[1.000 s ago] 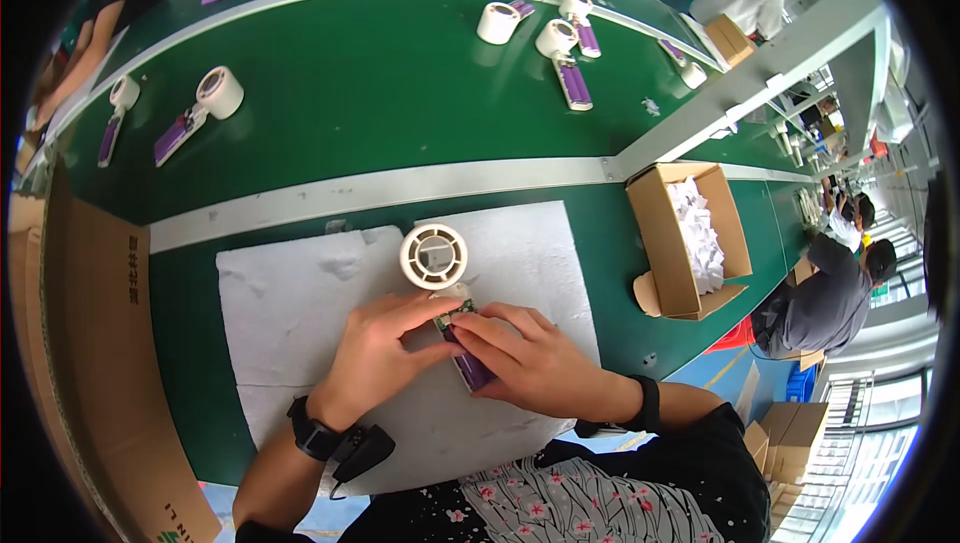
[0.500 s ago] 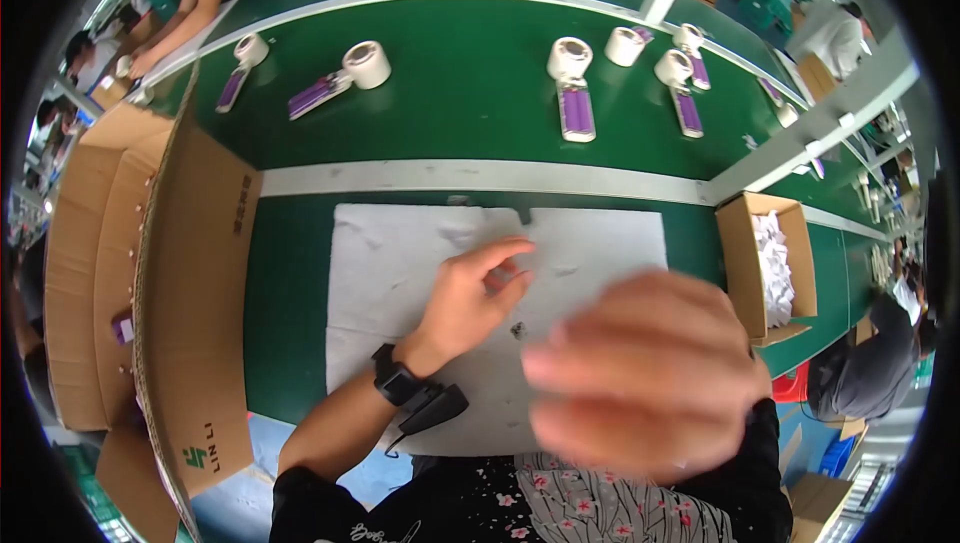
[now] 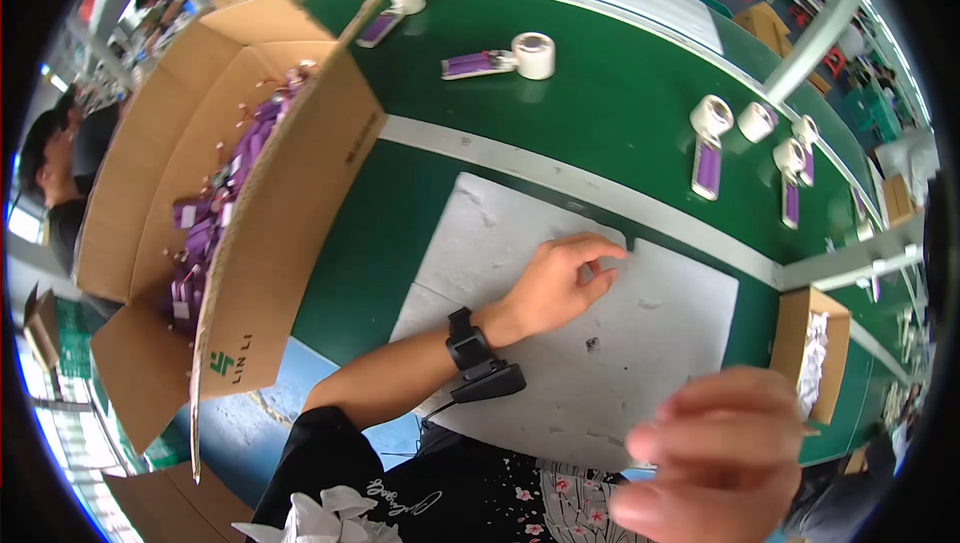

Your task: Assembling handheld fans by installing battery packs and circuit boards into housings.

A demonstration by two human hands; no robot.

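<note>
My left hand (image 3: 565, 288) is above a pale grey mat (image 3: 640, 323), its thumb and curved index finger apart with nothing visible between them. A black band with a small box (image 3: 468, 345) sits on that wrist, and a black wired piece (image 3: 490, 383) hangs beside it. My right hand (image 3: 715, 453) is raised close to the camera over the mat's near right corner, slightly blurred. Its fingers are bent and apart, and I see nothing in them. A small dark mark (image 3: 592, 345) shows on the mat near my left hand.
At left a tall open carton (image 3: 300, 213) holds many purple wrapped packs (image 3: 235, 168). Across a pale rail (image 3: 560, 188) lie more purple packs (image 3: 706, 168) with white tape rolls (image 3: 533, 55). A small box (image 3: 835, 358) of white scraps stands right. Crumpled white pieces (image 3: 340, 518) show at the bottom.
The view has turned left, so the mat and rolls sit further right and the carton's purple contents show. My right hand has moved lower and nearer me; my left keeps its pose.
</note>
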